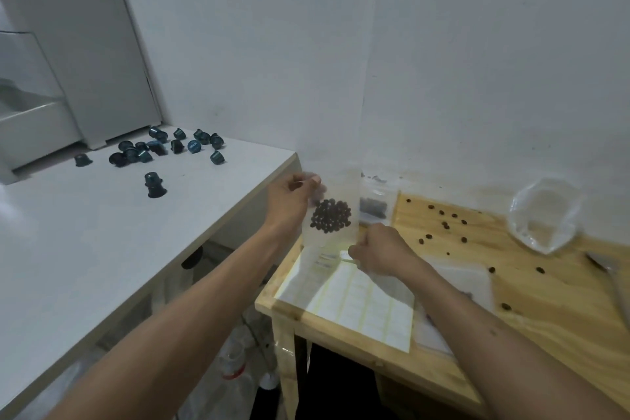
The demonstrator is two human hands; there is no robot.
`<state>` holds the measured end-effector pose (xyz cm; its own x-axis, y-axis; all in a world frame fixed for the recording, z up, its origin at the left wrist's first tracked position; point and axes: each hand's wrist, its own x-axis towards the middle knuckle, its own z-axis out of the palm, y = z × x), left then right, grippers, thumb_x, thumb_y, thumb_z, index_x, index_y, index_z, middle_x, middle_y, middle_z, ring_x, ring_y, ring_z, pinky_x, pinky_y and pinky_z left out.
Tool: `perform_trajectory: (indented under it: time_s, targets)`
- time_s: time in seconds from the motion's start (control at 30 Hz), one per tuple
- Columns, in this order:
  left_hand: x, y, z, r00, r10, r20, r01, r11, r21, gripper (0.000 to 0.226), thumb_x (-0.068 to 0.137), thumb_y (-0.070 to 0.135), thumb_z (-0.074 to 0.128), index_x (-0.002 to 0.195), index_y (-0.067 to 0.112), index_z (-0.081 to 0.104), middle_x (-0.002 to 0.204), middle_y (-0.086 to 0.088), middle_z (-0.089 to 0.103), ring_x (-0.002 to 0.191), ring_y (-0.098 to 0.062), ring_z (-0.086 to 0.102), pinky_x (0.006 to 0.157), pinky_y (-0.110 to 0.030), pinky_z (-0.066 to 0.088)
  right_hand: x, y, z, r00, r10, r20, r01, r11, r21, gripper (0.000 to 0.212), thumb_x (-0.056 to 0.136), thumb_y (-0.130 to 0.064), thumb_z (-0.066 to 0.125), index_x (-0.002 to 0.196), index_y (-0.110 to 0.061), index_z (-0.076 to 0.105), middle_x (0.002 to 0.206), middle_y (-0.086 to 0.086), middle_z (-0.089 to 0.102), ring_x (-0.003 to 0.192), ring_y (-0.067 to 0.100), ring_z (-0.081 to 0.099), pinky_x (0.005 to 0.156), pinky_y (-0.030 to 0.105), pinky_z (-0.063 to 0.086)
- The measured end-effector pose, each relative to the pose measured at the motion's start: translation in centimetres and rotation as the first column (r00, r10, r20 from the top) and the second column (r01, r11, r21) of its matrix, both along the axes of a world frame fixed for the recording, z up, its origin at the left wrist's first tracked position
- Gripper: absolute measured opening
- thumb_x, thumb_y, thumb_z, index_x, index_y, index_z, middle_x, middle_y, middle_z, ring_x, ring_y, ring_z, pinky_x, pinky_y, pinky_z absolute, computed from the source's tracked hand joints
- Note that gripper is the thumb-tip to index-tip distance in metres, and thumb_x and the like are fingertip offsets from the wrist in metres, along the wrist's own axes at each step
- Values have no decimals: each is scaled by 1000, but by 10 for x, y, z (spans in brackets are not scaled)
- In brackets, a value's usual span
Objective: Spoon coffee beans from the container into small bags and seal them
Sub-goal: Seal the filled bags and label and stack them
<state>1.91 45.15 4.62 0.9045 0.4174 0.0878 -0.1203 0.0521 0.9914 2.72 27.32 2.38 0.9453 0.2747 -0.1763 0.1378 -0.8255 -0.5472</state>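
So the biggest thing in shot was the white worktop (85, 232) on the left, with a bunch of dark teal coffee capsules (163, 147) scattered at its far end, and right next to it the smaller wooden worktop (545, 310) where the actual bagging was going on. On the wood there was a sheet of labels (361, 303) near the front-left corner, a crumpled clear container (542, 215) at the far right that looked pretty much empty, a spoon (610, 273) poking in from the right edge, and loose beans (446, 225) all over the place. The small bag (332, 211) was held up in the air over the gap between the two worktops, with a clump of coffee beans (330, 216) sitting in the middle of it. Left hand (293, 201) had its fingers pinched on the bag's upper left edge, right hand (381, 251) was curled tight on the bottom right corner, so the hands were well apart at opposite corners, both arms stretched forward. My guess is that thing handles like any thin plastic pouch: super light, floppy, kinda slick, and the beans will slide to whichever end is lowest. I'd grab it by the edges near the opening, not the middle, and keep the mouth up before pressing the seal. Couldn't tell if the seal was closed yet.
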Motion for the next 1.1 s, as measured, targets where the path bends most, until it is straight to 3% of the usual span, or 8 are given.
perform_trajectory:
  time_s: [0.1,0.2,0.3,0.57,0.63,0.73,0.9,1.1]
  targets:
    - [3,-6,2,999,-29,-13,29,1000,-8,13,99,18,68,103,6,69,95,-7,80,92,-22,76,92,-43,59,6,-17,10,1000,-15,15,12,980,197,35,92,-17,63,59,-6,59,66,23,66,56,16,66,63,31,57]
    - [9,-21,7,997,-77,-20,77,997,5,23,101,15,62,112,-6,63,97,-6,81,92,-24,77,93,-44,59,12,-33,29,995,-101,12,83,878,472,19,88,-6,68,74,5,71,73,18,75,62,18,72,69,33,65]
    - [16,-44,15,991,-130,-12,130,992,0,16,99,7,58,112,-1,61,93,-9,80,91,-29,77,86,-39,61,21,-48,53,987,-145,68,79,809,582,11,87,-6,72,78,-1,74,72,12,76,67,23,73,71,36,64]
    - [36,-101,30,972,-236,2,235,970,-61,17,96,5,59,111,3,68,91,-18,79,86,-25,79,83,-37,62,41,-88,78,923,-266,280,69,827,557,7,91,-18,74,84,-18,75,73,-2,76,66,8,72,64,16,58]
    - [41,-112,34,966,-257,8,257,965,-55,18,95,6,61,111,3,68,91,-17,79,86,-26,79,84,-39,61,45,-99,76,897,-295,328,81,841,535,7,91,-20,74,84,-19,75,73,-5,75,66,6,71,65,17,58]
    - [44,-124,37,961,-277,23,277,960,-46,16,97,9,63,109,1,69,88,-11,80,80,-21,78,69,-28,60,49,-111,74,875,-323,361,93,843,530,7,90,-20,74,83,-19,75,71,-7,74,65,4,70,67,21,59]
    - [52,-138,35,942,-333,46,335,942,-30,20,94,16,74,107,0,73,94,-17,79,91,-30,78,94,-48,60,54,-121,73,851,-361,380,115,836,536,5,88,-21,74,84,-20,75,73,-8,74,70,6,71,73,30,62]
    - [61,-146,39,934,-356,45,354,935,31,20,84,11,82,97,-4,76,89,-19,79,92,-36,77,94,-52,59,59,-126,72,830,-381,407,122,837,534,5,89,-20,73,87,-16,76,77,-8,74,75,8,70,75,29,61]
